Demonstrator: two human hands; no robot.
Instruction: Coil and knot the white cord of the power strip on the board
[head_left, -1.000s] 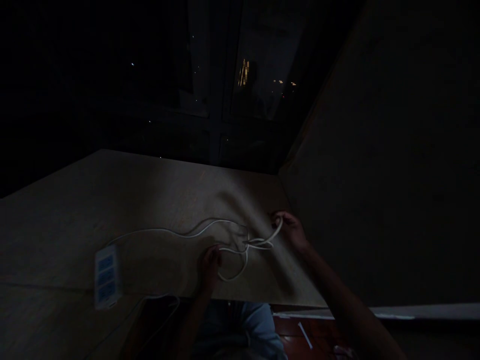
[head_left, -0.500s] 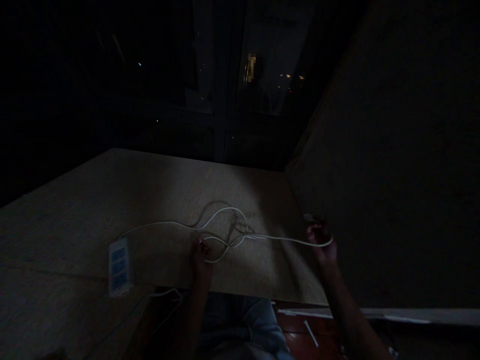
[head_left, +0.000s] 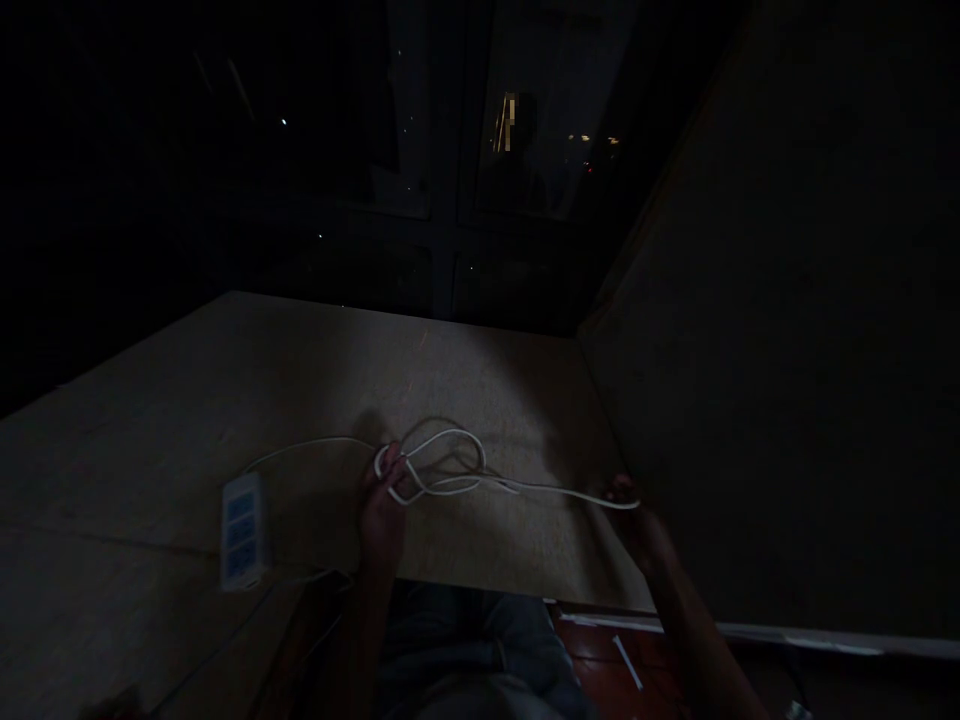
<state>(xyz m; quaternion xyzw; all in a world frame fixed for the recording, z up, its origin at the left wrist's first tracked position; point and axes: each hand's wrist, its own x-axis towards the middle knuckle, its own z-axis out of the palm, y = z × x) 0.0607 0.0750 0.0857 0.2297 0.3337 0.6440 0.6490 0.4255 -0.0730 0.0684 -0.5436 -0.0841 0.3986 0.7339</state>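
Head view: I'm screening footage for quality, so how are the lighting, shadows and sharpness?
Head view: very dim, near black at top with tiny bright spots; head view: soft shadows darken the flat grey-beige tabletop around the thin white cable; head view: the bare right hand is murky, its fingers hard to separate.

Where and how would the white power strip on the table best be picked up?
Probably from above, gripping the white power strip across its middle by the two long sides: it lies flat, blue panels up, long axis running near to far. The left hand is closer, but has the white cable looped at its fingers. The cable leaves the strip's far end, so avoid gripping there.
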